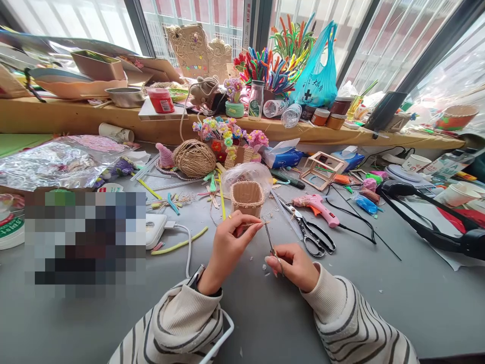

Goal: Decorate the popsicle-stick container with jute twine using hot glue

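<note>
My left hand (235, 242) pinches a thin, light-brown strand between thumb and fingertips; it looks like twine, though it is too small to be sure. Small scissors (271, 241) are in my right hand (292, 264), tips pointing up close to the strand's end. Just beyond my left fingers stands a small cardboard box (246, 199) with an open top and a twine-trimmed rim. A clear plastic bag (261, 174) lies behind it. Large black-handled scissors (310, 232) and a pink glue gun (318, 207) rest to the right.
A ball of twine (194, 158) and crocheted flowers (227, 131) sit at the back. Left are a white power bank (155, 230) with a cable and a yellow pipe cleaner (182, 242). Black headphones (435, 217) lie right. The window ledge (151, 119) holds jars and craft supplies.
</note>
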A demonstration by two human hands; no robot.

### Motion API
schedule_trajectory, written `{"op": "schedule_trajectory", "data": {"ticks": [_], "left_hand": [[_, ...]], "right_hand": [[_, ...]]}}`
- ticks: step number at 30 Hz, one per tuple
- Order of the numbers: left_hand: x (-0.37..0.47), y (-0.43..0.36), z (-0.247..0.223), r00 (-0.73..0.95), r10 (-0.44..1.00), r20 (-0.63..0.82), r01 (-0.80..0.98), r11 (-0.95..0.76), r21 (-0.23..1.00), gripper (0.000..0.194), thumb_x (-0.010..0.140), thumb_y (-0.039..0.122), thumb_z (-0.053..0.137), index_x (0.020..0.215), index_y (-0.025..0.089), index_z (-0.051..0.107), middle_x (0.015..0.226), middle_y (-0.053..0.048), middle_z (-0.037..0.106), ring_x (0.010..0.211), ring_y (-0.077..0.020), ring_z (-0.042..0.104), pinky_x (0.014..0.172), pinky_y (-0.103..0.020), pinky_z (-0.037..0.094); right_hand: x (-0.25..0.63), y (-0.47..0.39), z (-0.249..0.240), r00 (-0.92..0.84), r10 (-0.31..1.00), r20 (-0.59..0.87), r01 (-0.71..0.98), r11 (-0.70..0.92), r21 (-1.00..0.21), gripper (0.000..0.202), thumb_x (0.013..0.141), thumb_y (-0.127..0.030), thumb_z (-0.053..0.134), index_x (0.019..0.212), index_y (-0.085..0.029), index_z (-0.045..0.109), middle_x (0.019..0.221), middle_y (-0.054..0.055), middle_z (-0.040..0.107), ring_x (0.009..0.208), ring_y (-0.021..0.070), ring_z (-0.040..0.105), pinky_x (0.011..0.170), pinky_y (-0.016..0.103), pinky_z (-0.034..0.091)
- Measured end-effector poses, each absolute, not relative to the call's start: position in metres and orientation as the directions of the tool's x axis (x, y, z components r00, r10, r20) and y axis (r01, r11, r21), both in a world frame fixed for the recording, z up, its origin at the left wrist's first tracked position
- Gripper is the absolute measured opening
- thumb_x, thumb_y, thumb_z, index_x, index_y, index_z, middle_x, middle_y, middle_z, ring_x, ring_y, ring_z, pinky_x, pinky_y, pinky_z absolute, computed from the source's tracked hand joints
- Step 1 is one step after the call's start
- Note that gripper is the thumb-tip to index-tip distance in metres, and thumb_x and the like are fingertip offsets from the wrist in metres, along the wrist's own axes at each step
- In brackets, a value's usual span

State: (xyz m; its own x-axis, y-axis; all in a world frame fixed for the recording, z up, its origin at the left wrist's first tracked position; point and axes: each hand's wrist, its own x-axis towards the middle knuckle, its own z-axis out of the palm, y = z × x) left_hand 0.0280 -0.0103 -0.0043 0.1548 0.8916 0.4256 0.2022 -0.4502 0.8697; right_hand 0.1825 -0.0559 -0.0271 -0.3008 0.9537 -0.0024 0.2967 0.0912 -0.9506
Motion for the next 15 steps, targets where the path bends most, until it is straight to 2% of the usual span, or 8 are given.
{"op": "schedule_trajectory", "data": {"ticks": [8,15], "left_hand": [[0.0272,-0.0083,-0.0052,0.192,0.912,0.363,0.204,-0.398,0.894,0.014,0.070,0.030,0.061,0.070,0.016,0.066,0.051,0.004,0.041,0.048,-0.0071,0.034,0.048,-0.021,0.031],[0.0278,-0.0091,-0.0020,0.188,0.931,0.314,0.226,-0.352,0.909,0.015,0.070,0.031,0.061,0.070,0.017,0.065,0.053,0.003,0.048,0.046,-0.0070,0.034,0.046,-0.020,0.031]], "right_hand": [[0.1844,-0.0505,-0.0260,-0.408,0.913,0.011,0.194,0.098,-0.976,0.056,0.069,-0.067,0.041,0.048,-0.015,0.047,0.044,-0.004,0.038,0.043,0.0058,0.031,0.044,0.021,0.029],[0.1828,-0.0512,-0.0246,-0.374,0.927,-0.010,0.189,0.066,-0.980,0.053,0.070,-0.063,0.044,0.046,-0.016,0.045,0.042,-0.005,0.036,0.042,0.0055,0.030,0.045,0.021,0.028]]}}
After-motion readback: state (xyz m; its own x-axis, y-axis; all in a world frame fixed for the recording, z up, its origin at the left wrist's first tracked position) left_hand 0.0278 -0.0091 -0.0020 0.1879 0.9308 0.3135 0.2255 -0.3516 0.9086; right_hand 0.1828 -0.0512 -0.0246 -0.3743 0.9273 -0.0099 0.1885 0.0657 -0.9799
